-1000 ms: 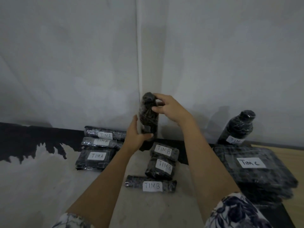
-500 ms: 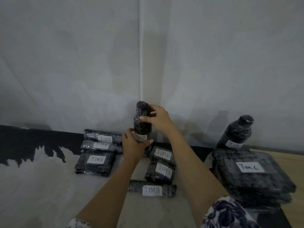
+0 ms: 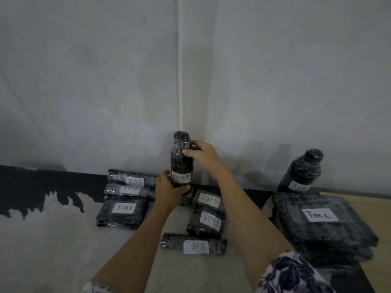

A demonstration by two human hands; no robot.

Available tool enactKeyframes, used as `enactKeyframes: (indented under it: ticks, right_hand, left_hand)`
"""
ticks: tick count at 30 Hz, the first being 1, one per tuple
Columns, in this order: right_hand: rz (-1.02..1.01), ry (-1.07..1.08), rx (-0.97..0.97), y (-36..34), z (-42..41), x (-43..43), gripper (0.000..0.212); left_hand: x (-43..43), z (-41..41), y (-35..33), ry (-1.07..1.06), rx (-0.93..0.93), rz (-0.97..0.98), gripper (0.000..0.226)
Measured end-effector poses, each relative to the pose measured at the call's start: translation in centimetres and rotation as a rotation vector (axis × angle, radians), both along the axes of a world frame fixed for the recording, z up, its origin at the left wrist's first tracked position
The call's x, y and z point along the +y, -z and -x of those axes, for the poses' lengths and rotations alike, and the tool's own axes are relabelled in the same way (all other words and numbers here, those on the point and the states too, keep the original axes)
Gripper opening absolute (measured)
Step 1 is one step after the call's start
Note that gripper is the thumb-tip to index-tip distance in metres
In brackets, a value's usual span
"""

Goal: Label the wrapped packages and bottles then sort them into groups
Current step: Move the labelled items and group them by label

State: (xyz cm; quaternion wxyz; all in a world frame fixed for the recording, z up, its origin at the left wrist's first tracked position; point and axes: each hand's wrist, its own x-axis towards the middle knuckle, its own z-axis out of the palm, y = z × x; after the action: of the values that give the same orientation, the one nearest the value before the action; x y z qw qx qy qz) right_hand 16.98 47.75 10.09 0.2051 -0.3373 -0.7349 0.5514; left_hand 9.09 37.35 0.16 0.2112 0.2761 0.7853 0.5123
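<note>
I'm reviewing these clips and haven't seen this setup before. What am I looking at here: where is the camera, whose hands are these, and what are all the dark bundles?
There is no machine here. The camera sits on a person's head, looking down at their own bare hands. The left hand grips the base of a wrapped bottle labelled TIMB, and the right hand grips it near the neck, holding it upright by the wall corner. On the floor lie wrapped packages in groups: three TIMA packages on the left, three TIMB packages in the middle, and a large Tim C package on the right. A second wrapped bottle stands behind that one; its label is only partly readable.
</note>
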Motion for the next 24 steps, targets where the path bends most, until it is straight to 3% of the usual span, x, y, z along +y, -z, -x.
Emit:
enactKeyframes:
  ticks: [3, 7, 16, 24]
  right_hand:
    - [-0.047, -0.012, -0.042, 0.0, -0.3, -0.2, 0.071]
    - [-0.059, -0.011, -0.027, -0.2, -0.6, -0.3, 0.048]
    - [-0.05, 0.022, -0.052, -0.4, -0.7, 0.3, 0.039]
    - [-0.043, -0.028, -0.051, -0.1, -0.6, 0.0, 0.064]
  left_hand:
    - [0.0, 0.2, 0.0, 0.018, 0.024, 0.003, 0.067]
    - [0.3, -0.2, -0.1, 0.027, 0.037, -0.002, 0.062]
    - [1.2, -0.8, -0.6, -0.006, 0.083, 0.017, 0.056]
    - [0.8, -0.3, -0.6, 0.003, 0.033, 0.087, 0.078]
